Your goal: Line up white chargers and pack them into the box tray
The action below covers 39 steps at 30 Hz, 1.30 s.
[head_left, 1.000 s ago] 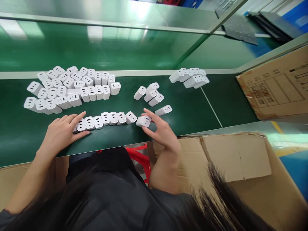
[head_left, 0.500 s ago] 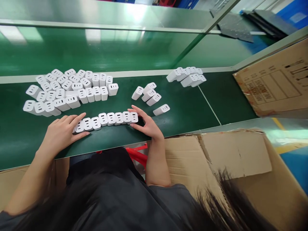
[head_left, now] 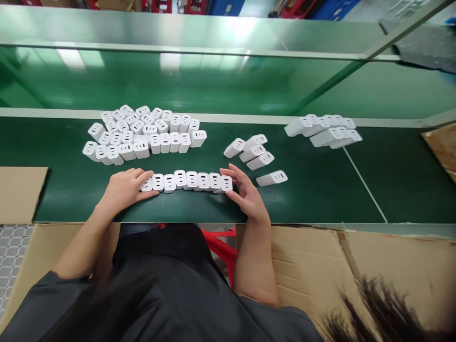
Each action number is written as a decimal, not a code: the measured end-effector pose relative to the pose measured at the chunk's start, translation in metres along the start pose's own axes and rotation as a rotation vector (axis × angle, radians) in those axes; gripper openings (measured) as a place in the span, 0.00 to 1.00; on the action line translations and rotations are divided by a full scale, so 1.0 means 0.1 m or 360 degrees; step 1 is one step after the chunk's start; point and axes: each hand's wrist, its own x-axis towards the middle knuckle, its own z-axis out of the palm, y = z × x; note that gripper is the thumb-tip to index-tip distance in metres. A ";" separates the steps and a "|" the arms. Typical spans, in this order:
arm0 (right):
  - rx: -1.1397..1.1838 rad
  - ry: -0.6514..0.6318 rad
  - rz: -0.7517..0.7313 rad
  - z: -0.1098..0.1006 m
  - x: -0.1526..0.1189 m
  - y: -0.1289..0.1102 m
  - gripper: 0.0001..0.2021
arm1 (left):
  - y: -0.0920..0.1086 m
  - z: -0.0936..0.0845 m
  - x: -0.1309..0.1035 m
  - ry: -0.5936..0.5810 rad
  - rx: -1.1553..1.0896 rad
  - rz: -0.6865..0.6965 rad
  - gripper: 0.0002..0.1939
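Note:
A slightly uneven row of white USB chargers (head_left: 191,179) stands on the green bench near its front edge, port faces up. My left hand (head_left: 123,191) closes on the left end of this row, thumb in front and fingers behind, partly covering the end charger. At the opposite end, my right hand (head_left: 250,195) has its thumb and fingers around the last charger (head_left: 226,183). Beyond my right fingers stands a small group of chargers (head_left: 252,152), with one single charger (head_left: 272,178) apart from it.
Many more chargers (head_left: 142,130) are packed together at the back left. Another cluster (head_left: 322,129) stands at the back right by the bench's ledge. Flat cardboard (head_left: 21,194) lies at the left, and a carton (head_left: 443,147) is at the right edge. Cardboard (head_left: 302,261) also lies below the bench front.
The camera view has swung left, so the bench and chargers appear further right and more level. Both hands stay at the two ends of the row.

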 end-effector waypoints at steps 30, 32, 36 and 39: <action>-0.0704 -0.1036 -0.1511 2.73 0.70 -1.83 0.27 | -0.06 0.09 -1.59 0.1163 -0.3693 -0.1647 0.28; -0.0598 -0.1072 -0.1553 2.90 0.64 -1.78 0.29 | -0.02 0.16 -1.73 0.1297 -0.3665 -0.1752 0.29; -0.0431 -0.1148 -0.1633 3.14 0.57 -1.68 0.31 | 0.10 0.14 -2.19 0.1398 -0.3069 -0.1699 0.34; -0.0351 -0.1215 -0.1646 3.27 0.63 -1.67 0.32 | 0.13 -0.07 -2.87 0.1297 -0.2239 -0.1652 0.33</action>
